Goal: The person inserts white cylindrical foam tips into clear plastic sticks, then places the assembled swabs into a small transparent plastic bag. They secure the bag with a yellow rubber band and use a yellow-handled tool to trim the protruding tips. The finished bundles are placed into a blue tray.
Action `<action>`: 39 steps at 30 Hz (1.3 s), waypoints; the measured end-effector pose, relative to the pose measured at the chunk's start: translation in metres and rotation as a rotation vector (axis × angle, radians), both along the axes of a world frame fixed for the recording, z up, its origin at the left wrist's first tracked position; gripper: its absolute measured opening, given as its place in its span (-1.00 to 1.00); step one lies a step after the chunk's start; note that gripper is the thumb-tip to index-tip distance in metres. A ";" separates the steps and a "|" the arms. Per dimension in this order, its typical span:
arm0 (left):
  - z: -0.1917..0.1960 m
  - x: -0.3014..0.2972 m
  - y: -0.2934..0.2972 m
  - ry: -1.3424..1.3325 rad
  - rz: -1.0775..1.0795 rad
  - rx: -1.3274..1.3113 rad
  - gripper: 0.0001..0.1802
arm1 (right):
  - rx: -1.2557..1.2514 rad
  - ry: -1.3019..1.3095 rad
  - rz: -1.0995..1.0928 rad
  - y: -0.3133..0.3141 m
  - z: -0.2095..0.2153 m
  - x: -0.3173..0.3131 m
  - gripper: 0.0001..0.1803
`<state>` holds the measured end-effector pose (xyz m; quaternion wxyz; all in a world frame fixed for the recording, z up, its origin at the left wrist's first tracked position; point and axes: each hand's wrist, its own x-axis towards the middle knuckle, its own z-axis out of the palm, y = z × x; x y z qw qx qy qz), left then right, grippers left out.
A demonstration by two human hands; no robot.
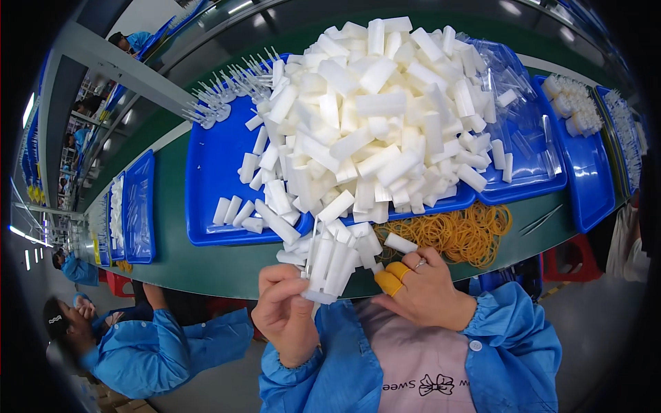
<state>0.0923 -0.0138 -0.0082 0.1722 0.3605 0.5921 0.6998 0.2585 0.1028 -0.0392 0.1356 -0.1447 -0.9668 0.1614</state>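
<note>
My left hand (286, 313) pinches the base of a white pronged plastic piece (318, 297) between thumb and fingers. White foam sleeves (337, 265) stand around its prongs, and one thin prong shows bare at the left. Close by on the right, my right hand (434, 292) is curled, with yellow covers on two fingers and a ring on another. Its covered fingertips are closed against a small white foam piece (377, 268); the thumb is partly hidden. Another foam piece (400, 243) lies just beyond these fingers. A large heap of white foam pieces (385, 105) rises behind both hands.
Blue trays (219, 165) sit under the heap on a green table (172, 265). Yellow rubber bands (475, 234) and tweezers (540, 220) lie at right. Pronged parts (213, 103) fill the left tray's far corner; clear plastic pieces (527, 138) lie right. A co-worker (148, 344) sits left.
</note>
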 end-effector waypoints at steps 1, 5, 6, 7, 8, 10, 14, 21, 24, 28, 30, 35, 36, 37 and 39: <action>0.000 0.000 -0.001 0.001 -0.001 0.001 -0.83 | 0.022 0.022 -0.014 -0.002 -0.004 0.000 -0.60; 0.000 -0.001 0.000 -0.017 -0.011 0.009 -0.83 | 0.010 0.067 -0.092 -0.004 -0.007 0.004 -0.63; 0.000 -0.001 -0.001 -0.023 -0.009 0.009 -0.83 | -0.018 0.068 -0.114 -0.004 -0.007 0.006 -0.64; 0.001 -0.001 -0.001 -0.029 -0.008 0.008 -0.83 | -0.037 0.062 -0.094 -0.005 -0.008 0.008 -0.64; 0.001 0.000 -0.002 -0.029 -0.010 0.001 -0.84 | -0.055 0.055 -0.075 -0.005 -0.009 0.011 -0.65; 0.001 0.000 -0.001 -0.024 -0.024 -0.013 -0.84 | -0.076 0.099 -0.062 -0.002 -0.009 0.017 -0.66; 0.001 -0.003 0.001 0.060 -0.108 0.044 -0.88 | -0.204 0.365 -0.153 0.016 0.015 0.037 -0.72; 0.015 0.008 0.009 0.218 -0.595 0.066 -0.74 | -1.230 0.717 -0.489 0.041 0.042 0.074 -0.83; 0.015 0.017 0.014 0.246 -0.661 0.034 -0.65 | -1.290 0.786 -0.269 0.050 0.047 0.064 -0.85; 0.014 0.024 0.018 0.257 -0.676 0.015 -0.64 | -1.468 0.726 -0.127 0.054 0.040 0.069 -0.69; 0.014 0.025 0.020 0.265 -0.689 0.008 -0.64 | -1.573 0.711 -0.128 0.056 0.040 0.072 -0.59; 0.017 0.025 0.023 0.317 -0.714 -0.010 -0.62 | -1.584 0.627 -0.179 0.061 0.041 0.076 -0.55; 0.019 0.025 0.023 0.338 -0.709 -0.036 -0.63 | -1.564 0.624 -0.169 0.062 0.041 0.077 -0.55; 0.021 0.026 0.023 0.359 -0.705 -0.063 -0.64 | -1.544 0.622 -0.159 0.063 0.040 0.078 -0.55; 0.026 0.027 0.024 0.435 -0.701 -0.101 -0.65 | -1.551 0.621 -0.121 0.065 0.041 0.077 -0.57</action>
